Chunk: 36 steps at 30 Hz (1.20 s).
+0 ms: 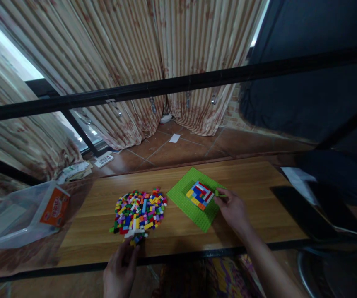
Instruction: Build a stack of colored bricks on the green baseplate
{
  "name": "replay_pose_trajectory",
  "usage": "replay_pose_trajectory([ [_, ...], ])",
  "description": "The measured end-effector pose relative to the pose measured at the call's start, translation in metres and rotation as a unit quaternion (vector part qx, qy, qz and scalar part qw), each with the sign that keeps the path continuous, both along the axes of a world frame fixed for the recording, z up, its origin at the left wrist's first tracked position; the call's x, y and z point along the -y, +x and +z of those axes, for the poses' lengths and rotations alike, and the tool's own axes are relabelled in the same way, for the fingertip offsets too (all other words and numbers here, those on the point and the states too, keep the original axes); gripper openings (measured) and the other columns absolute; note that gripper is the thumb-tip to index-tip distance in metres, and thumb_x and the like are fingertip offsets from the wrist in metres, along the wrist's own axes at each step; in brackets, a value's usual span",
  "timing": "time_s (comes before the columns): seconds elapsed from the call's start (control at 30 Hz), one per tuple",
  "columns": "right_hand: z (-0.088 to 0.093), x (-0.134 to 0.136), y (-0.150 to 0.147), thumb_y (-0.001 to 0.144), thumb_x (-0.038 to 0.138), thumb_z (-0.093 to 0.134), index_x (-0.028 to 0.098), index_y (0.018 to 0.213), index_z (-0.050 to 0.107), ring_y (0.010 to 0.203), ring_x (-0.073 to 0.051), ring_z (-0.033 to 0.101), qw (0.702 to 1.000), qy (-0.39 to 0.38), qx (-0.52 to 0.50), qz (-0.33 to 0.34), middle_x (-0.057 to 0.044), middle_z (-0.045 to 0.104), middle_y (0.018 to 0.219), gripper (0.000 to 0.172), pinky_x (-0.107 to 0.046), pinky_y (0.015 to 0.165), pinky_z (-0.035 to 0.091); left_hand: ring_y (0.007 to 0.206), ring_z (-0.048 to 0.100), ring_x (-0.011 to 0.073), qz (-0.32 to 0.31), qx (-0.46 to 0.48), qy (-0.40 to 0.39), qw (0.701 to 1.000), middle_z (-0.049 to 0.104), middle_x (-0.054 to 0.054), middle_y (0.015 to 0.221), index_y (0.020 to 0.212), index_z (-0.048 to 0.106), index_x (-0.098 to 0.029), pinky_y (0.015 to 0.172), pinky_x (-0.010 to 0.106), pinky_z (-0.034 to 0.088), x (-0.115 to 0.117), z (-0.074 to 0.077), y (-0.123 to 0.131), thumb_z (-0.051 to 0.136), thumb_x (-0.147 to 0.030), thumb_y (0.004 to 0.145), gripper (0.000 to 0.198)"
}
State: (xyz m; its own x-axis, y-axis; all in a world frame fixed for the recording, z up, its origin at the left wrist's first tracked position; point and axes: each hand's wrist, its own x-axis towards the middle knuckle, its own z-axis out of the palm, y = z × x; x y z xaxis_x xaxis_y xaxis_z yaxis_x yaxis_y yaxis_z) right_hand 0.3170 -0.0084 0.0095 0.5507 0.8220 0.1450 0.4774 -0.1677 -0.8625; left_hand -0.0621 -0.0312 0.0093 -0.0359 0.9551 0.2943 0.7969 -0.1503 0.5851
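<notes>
The right hand (235, 212) reaches over the right corner of the green board (178, 193), palm turned down, thumb and forefinger pinched together on a small green brick (217, 193). Its forearm slants in from nearer the person and to the right of the board. The left hand (119, 267) is left of the board and nearer the person, back of the hand up, thumb and fingers curved around a few dark and yellow bricks (137, 239); whether it grips any, I cannot tell.

The board is a thin square of studded plastic, lying flat with one corner toward the person. On its middle sits a patch of bricks (199, 195), roughly rectangular and set parallel to the board's edges. Yellow, orange and light blue bricks lie along its left and near sides, with blue, red and white strips within; the green brick is at its right side.

Just left of the board spreads a loose pile of bricks (141, 210), glossy plastic blocks in many colours and lengths, jumbled at all angles. Under the board is a wood-grained table (253, 178). Far to its left stands a clear plastic box (13, 211) with an orange label (54, 207); beyond it hang pleated, striped curtains (129, 49).
</notes>
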Motion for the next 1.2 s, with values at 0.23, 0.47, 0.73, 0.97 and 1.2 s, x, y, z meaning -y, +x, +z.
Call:
replay_pose_trajectory([
  [0.23, 0.004, -0.016, 0.002, 0.075, 0.029, 0.061, 0.018, 0.096, 0.071, 0.074, -0.02, 0.064, 0.994, -0.055, 0.081, 0.039, -0.01, 0.068, 0.094, 0.026, -0.035, 0.074, 0.052, 0.064, 0.067, 0.0151, -0.017, -0.028, 0.048, 0.998, 0.073, 0.002, 0.079, 0.104, 0.069, -0.02, 0.059, 0.022, 0.051, 0.0, -0.006, -0.002, 0.055, -0.049, 0.083, 0.038],
  [0.47, 0.005, -0.026, 0.001, 0.07, 0.038, 0.07, 0.018, 0.095, 0.073, 0.078, -0.021, 0.062, 0.992, -0.081, 0.09, 0.046, -0.007, 0.067, 0.088, 0.032, -0.034, 0.073, 0.049, 0.06, 0.064, 0.0133, -0.008, -0.05, 0.071, 0.996, 0.071, 0.002, 0.074, 0.102, 0.069, -0.018, 0.056, 0.022, 0.049, 0.001, -0.01, -0.001, 0.056, -0.047, 0.084, 0.036],
  [0.73, -0.001, -0.022, 0.0, 0.07, 0.038, 0.068, 0.019, 0.104, 0.07, 0.077, -0.018, 0.06, 0.998, -0.018, 0.012, 0.061, -0.006, 0.067, 0.095, 0.04, -0.032, 0.071, 0.05, 0.055, 0.06, 0.0111, -0.013, -0.06, 0.088, 0.994, 0.067, 0.0, 0.068, 0.101, 0.069, -0.019, 0.056, 0.021, 0.047, 0.0, -0.009, 0.001, 0.055, -0.044, 0.086, 0.033],
  [0.97, -0.007, -0.02, 0.002, 0.071, 0.039, 0.066, 0.02, 0.107, 0.068, 0.071, -0.017, 0.059, 0.998, 0.003, -0.045, 0.048, -0.007, 0.069, 0.103, 0.041, -0.034, 0.07, 0.052, 0.061, 0.063, 0.0134, -0.006, -0.07, 0.073, 0.995, 0.07, 0.002, 0.074, 0.1, 0.068, -0.019, 0.058, 0.022, 0.048, 0.002, -0.009, 0.001, 0.055, -0.045, 0.086, 0.033],
  [1.2, -0.003, -0.018, 0.006, 0.072, 0.032, 0.062, 0.022, 0.116, 0.063, 0.078, -0.017, 0.062, 0.996, 0.001, -0.046, 0.081, -0.006, 0.07, 0.109, 0.045, -0.035, 0.075, 0.052, 0.055, 0.06, 0.0124, -0.002, -0.067, 0.064, 0.996, 0.065, 0.0, 0.065, 0.1, 0.068, -0.019, 0.058, 0.022, 0.047, 0.002, -0.01, 0.002, 0.055, -0.043, 0.086, 0.031],
])
